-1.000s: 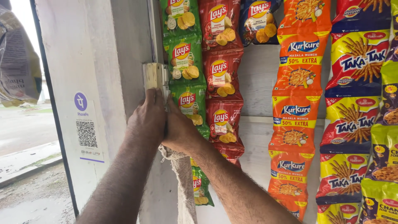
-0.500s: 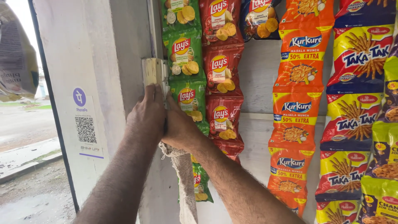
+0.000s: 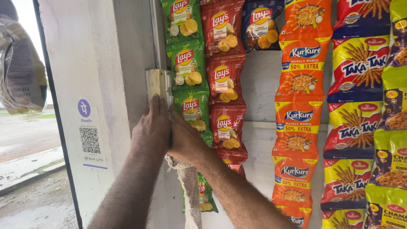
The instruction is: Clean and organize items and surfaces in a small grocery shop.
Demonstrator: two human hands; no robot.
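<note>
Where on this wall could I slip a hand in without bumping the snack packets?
Bare board shows between the red packets and the orange packets. The white pillar left of both hands is bare above its sticker. The right side is crowded with overlapping strips.

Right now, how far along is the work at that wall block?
Done: the cream block sits fixed on the pillar edge beside the hanging chip packets. In hand: left hand and right hand press together just below it, a rag hanging under them. Left: cannot tell; what the fingers work on is hidden.
</note>
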